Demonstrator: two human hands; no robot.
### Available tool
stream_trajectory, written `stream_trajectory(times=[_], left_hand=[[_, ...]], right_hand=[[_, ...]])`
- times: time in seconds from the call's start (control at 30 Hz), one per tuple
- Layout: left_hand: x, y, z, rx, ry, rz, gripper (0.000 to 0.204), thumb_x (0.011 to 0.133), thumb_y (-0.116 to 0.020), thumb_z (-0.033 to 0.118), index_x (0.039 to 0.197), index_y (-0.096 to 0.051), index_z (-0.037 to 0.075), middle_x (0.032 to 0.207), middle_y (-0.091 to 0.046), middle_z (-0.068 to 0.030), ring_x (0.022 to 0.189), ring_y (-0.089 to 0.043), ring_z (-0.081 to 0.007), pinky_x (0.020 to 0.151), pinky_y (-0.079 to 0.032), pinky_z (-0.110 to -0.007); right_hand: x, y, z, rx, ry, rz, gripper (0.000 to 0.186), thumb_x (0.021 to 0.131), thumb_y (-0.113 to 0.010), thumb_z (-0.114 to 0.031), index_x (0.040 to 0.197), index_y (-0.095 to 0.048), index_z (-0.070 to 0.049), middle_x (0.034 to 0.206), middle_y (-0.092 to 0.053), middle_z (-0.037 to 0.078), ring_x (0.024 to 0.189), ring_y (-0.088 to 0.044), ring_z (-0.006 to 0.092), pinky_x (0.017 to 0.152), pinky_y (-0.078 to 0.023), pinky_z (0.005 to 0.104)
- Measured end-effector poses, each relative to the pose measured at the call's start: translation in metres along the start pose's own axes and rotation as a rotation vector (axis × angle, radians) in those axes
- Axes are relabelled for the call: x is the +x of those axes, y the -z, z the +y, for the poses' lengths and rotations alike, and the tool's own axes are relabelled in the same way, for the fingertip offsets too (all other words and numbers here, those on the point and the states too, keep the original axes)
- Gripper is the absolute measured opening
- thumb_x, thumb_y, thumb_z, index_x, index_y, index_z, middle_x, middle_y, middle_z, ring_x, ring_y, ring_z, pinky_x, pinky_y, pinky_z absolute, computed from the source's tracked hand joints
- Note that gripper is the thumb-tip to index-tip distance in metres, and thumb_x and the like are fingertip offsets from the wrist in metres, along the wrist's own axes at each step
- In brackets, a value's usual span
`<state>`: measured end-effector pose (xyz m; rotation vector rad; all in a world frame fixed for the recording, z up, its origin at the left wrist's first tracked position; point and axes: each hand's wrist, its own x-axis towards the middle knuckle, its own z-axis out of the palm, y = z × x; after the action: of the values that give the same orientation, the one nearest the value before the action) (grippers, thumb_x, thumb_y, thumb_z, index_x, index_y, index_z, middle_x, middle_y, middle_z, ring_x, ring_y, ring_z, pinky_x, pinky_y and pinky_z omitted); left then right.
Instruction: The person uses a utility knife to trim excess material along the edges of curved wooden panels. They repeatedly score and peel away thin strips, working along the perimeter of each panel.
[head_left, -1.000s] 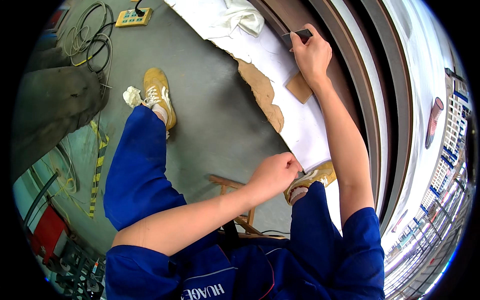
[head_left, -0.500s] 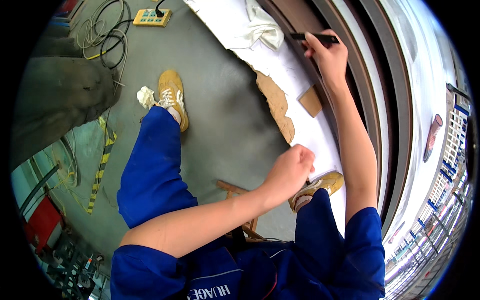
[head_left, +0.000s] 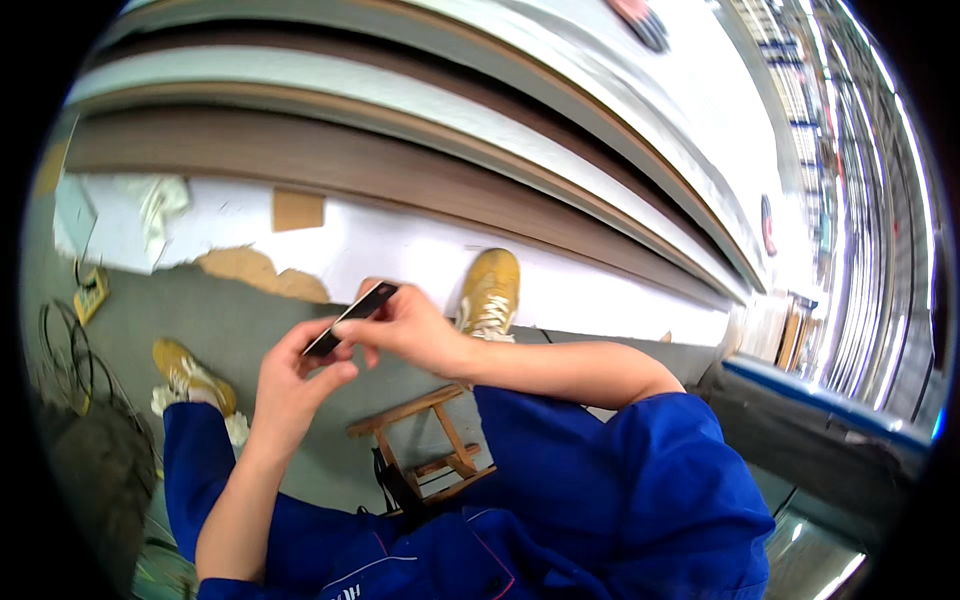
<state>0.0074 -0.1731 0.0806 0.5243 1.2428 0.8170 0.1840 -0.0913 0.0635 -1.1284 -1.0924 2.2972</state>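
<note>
Both my hands meet over the floor in front of me, at a slim, flat black utility knife [head_left: 352,318] with a hole at its upper end. My right hand [head_left: 408,325] grips its upper part between thumb and fingers. At the lower end, the fingers of my left hand [head_left: 290,385] curl around the knife, with the thumb standing a little off. No blade can be made out. Beyond my hands, white sheeting [head_left: 385,245] with a torn brown edge [head_left: 262,272] lies along the foot of a stack of long brown-edged panels [head_left: 300,150].
A small wooden stool [head_left: 455,440] stands close below my hands. On the sheeting lie a brown square piece [head_left: 298,211] and a white cloth [head_left: 160,205]. A yellow power strip [head_left: 90,295] and coiled cables [head_left: 75,350] are at the left. A glove [head_left: 640,22] rests on the panels.
My view and body have turned right, toward the stack. My right hand has drawn back from the panels with the knife, and my left hand has come up to it.
</note>
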Motion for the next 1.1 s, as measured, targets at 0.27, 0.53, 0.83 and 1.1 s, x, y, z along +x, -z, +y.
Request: stream_trajectory(times=[0.27, 0.53, 0.83, 1.1], left_hand=[[-0.004, -0.044, -0.044, 0.073, -0.065, 0.27, 0.007, 0.087, -0.069, 0.0, 0.094, -0.067, 0.0, 0.082, -0.063, 0.0004, 0.076, -0.056, -0.0062, 0.072, -0.044, -0.021], [-0.035, -0.051, -0.098, 0.031, -0.221, 0.252, 0.006, 0.088, -0.069, 0.001, 0.085, -0.064, 0.002, 0.091, -0.054, -0.0001, 0.083, -0.05, -0.0088, 0.077, -0.039, -0.023], [-0.086, -0.122, -0.156, -0.352, -0.293, 0.643, 0.025, 0.1, -0.058, 0.025, 0.091, -0.065, 0.003, 0.09, -0.055, -0.0002, 0.077, -0.045, -0.0104, 0.076, -0.037, -0.026], [-0.188, -0.19, -0.194, -0.062, -0.313, 0.5, 0.025, 0.103, -0.052, 0.026, 0.102, -0.064, 0.004, 0.086, -0.059, -0.0011, 0.079, -0.051, -0.0059, 0.067, -0.039, -0.022]], right_hand=[[-0.037, 0.031, 0.025, 0.087, -0.049, -0.068, 0.02, 0.089, -0.071, -0.012, 0.085, -0.054, -0.003, 0.076, -0.069, 0.006, 0.053, -0.062, 0.0113, 0.049, -0.043, 0.0233], [-0.063, 0.037, 0.046, -0.038, -0.071, -0.191, 0.019, 0.087, -0.071, -0.01, 0.081, -0.056, 0.0, 0.075, -0.069, 0.009, 0.059, -0.068, 0.0142, 0.051, -0.047, 0.0244], [-0.127, 0.078, 0.06, -0.177, 0.197, -0.214, 0.017, 0.09, -0.069, -0.013, 0.09, -0.063, 0.002, 0.079, -0.072, 0.012, 0.063, -0.069, 0.0141, 0.061, -0.055, 0.0271], [-0.383, 0.208, 0.124, 0.398, 0.581, 0.964, 0.021, 0.092, -0.07, -0.024, 0.1, -0.062, -0.007, 0.091, -0.071, 0.006, 0.075, -0.063, 0.0079, 0.064, -0.045, 0.0186]])
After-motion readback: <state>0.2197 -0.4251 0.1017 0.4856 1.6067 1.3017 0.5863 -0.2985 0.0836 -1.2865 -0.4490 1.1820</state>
